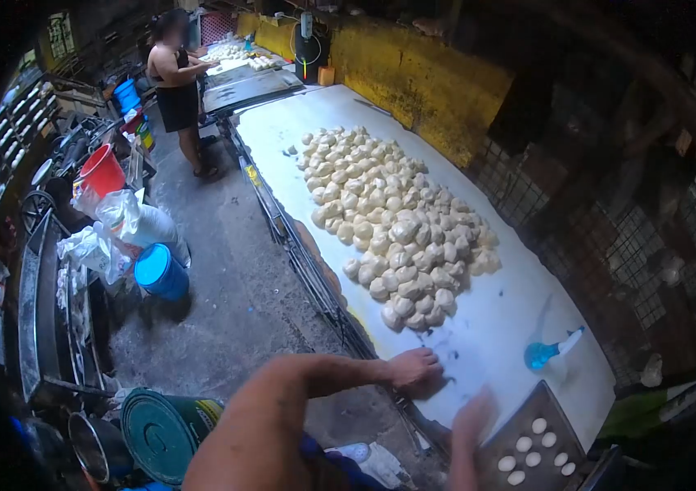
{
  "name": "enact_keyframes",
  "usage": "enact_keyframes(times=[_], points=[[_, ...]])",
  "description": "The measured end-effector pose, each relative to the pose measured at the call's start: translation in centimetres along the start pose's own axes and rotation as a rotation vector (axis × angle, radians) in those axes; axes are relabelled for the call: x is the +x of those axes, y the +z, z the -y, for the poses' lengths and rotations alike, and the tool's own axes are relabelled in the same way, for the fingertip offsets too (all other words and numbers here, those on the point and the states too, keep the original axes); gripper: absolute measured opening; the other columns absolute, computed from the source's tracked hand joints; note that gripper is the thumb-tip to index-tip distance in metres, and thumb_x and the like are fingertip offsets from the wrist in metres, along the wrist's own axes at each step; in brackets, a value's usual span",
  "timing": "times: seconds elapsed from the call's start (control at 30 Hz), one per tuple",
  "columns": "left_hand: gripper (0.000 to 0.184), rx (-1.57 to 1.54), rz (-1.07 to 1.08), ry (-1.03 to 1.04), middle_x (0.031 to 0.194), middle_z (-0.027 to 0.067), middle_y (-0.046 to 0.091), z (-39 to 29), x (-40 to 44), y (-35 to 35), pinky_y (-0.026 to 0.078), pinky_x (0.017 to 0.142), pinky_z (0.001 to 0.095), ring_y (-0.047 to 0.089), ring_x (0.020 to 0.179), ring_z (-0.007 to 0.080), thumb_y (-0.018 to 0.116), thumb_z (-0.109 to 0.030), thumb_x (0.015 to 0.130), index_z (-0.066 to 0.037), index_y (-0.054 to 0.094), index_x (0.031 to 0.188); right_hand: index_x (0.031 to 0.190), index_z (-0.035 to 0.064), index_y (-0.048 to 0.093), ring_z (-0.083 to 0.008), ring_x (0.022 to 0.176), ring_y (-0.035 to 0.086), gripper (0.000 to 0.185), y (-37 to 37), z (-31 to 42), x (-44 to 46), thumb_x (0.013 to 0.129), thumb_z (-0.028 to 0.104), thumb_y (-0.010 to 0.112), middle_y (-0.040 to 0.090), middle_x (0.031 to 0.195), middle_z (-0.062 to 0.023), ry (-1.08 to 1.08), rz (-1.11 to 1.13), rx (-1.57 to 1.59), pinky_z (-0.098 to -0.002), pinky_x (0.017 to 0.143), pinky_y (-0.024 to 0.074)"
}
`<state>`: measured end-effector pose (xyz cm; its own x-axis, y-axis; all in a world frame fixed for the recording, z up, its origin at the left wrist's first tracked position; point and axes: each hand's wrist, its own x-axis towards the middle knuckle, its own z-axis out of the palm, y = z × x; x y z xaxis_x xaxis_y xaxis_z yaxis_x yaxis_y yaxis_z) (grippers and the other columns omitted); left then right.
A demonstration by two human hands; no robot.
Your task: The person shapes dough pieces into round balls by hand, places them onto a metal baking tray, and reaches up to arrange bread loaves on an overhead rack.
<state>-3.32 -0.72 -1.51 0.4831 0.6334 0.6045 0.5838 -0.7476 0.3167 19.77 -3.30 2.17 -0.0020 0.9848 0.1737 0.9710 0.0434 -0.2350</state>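
Note:
My left hand (417, 372) rests on the white work table (495, 344), its fingers curled down against the surface. Whatever is under the palm is hidden. Just in front of that hand lies a large heap of pale dough pieces (397, 221). My right hand (475, 413) is smeared by motion at the left edge of a dark baking tray (540, 401); its fingers cannot be made out. Several small round dough balls (534, 458) sit spaced apart on the tray.
A blue spray bottle (540, 354) lies or stands near the table's right edge. A person (175, 74) works at the far end. On the floor to the left are a blue drum (161, 271), a red bucket (103, 170) and a green lidded bucket (160, 434).

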Motion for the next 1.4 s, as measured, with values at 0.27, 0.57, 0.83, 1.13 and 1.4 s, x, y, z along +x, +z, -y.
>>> enact_keyframes(times=[0.27, 0.57, 0.83, 1.13, 1.4], points=[[0.021, 0.037, 0.081, -0.036, 0.090, 0.0113, 0.053, 3.2, 4.0, 4.9, 0.043, 0.076, 0.0423, 0.051, 0.082, 0.0291, 0.055, -0.033, 0.091, -0.011, 0.055, 0.091, 0.124, 0.0039, 0.055, -0.0351, 0.105, 0.057, 0.035, 4.5, -2.7, 6.1, 0.090, 0.004, 0.047, 0.061, 0.115, -0.0162, -0.012, -0.165, -0.024, -0.0436, 0.094, 0.0459], [0.018, 0.070, 0.036, -0.029, 0.088, 0.0104, 0.054, 1.8, 2.7, 2.3, 0.043, 0.080, 0.0407, 0.052, 0.084, 0.0294, 0.055, -0.029, 0.087, -0.011, 0.054, 0.087, 0.123, 0.0071, 0.057, -0.0320, 0.101, 0.059, 0.034, 2.8, -1.4, 2.7, 0.090, 0.006, 0.047, 0.062, 0.111, -0.0135, 0.235, -0.226, -0.098, -0.0421, 0.095, 0.0446], [0.023, 0.020, 0.144, -0.065, 0.093, 0.0107, 0.056, 2.6, 2.2, 4.5, 0.044, 0.080, 0.0407, 0.054, 0.090, 0.0294, 0.058, -0.030, 0.085, -0.009, 0.053, 0.094, 0.122, 0.0075, 0.059, -0.0314, 0.101, 0.059, 0.034, 1.3, 1.0, 2.3, 0.091, 0.008, 0.048, 0.064, 0.110, -0.0122, 0.113, -0.145, -0.244, -0.0416, 0.094, 0.0453], [0.018, 0.079, 0.095, -0.090, 0.091, 0.0105, 0.056, 5.3, 7.8, 3.1, 0.043, 0.079, 0.0389, 0.052, 0.088, 0.0283, 0.057, -0.024, 0.083, -0.010, 0.055, 0.094, 0.121, 0.0055, 0.061, -0.0315, 0.103, 0.059, 0.034, 3.3, -3.1, 9.2, 0.088, 0.007, 0.050, 0.064, 0.111, -0.0123, 0.075, -0.118, -0.210, -0.0403, 0.098, 0.0433], [0.012, 0.005, -0.067, 0.192, 0.089, 0.0089, 0.055, 0.7, 0.9, -1.1, 0.043, 0.076, 0.0391, 0.052, 0.083, 0.0269, 0.058, -0.022, 0.083, -0.011, 0.057, 0.089, 0.120, 0.0081, 0.061, -0.0332, 0.093, 0.061, 0.035, 0.7, -1.7, -0.2, 0.087, 0.005, 0.051, 0.065, 0.104, -0.0119, 0.079, -0.166, -0.100, -0.0415, 0.091, 0.0451]])
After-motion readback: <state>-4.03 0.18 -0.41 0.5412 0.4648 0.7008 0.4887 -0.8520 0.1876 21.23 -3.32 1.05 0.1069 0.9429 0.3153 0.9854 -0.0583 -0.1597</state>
